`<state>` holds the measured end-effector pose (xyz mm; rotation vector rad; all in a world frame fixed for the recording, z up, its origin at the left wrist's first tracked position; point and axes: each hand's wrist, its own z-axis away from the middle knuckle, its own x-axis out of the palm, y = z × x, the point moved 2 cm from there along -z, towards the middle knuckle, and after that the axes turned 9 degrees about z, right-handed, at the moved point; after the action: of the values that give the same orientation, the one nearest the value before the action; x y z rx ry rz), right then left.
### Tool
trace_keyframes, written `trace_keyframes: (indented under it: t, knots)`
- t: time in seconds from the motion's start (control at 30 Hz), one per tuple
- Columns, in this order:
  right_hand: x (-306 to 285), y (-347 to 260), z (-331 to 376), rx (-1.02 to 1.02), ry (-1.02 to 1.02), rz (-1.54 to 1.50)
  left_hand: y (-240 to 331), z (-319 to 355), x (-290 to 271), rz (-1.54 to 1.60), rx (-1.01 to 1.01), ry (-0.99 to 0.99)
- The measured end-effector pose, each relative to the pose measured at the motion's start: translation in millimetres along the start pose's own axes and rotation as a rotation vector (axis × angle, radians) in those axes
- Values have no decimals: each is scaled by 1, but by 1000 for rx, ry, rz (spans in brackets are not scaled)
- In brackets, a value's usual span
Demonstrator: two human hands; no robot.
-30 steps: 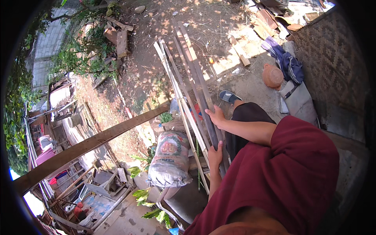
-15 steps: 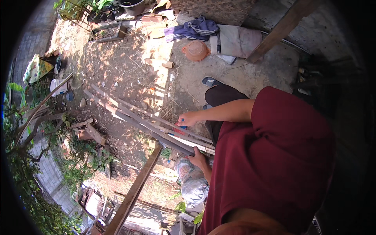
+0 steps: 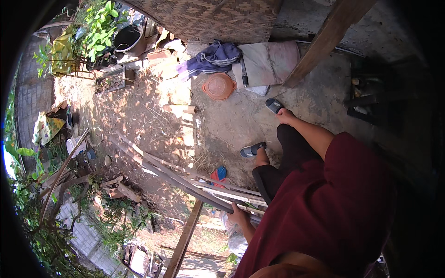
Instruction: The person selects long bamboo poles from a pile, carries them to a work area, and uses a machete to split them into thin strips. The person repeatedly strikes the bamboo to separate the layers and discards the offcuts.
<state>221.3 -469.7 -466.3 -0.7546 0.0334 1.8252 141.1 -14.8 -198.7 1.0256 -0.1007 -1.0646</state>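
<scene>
Near the lower middle, my left hand (image 3: 240, 216) wraps around a bundle of long thin poles (image 3: 185, 184). Grey, brown and pale pieces make up the bundle, which slants up and away to the left, its near ends hidden by my body. My right hand (image 3: 286, 116) hangs by my right leg, just over a dark sandal (image 3: 274, 106); its fingers look curled, with nothing visible in them. Just beyond the poles, a small red and blue object (image 3: 219, 176) lies on the ground, its kind unclear.
An orange round basin (image 3: 219, 86) sits beside purple clothing (image 3: 214, 60) and a pale folded sheet (image 3: 273, 62). Wooden posts (image 3: 331, 41) stand at upper right and below. A woven panel (image 3: 218, 21), potted plants and a white bucket (image 3: 76, 145) lie farther out.
My right hand has left the red and blue object and drawn back to my leg. That object now lies on the ground. My left hand still grips the poles; the view has shifted.
</scene>
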Motion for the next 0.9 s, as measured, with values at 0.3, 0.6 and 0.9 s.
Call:
trace_keyframes:
  t: [0.3,0.6,0.9]
  knots:
    - [20,29,-127,-10,-168,12,-46,2,48,-161,-10,-79]
    - [102,-64,-437,-111,161,157,-103,-28,124,-520,7,145]
    - [107,-69,-467,68,101,-164,-137,-18,151,-628,-66,141]
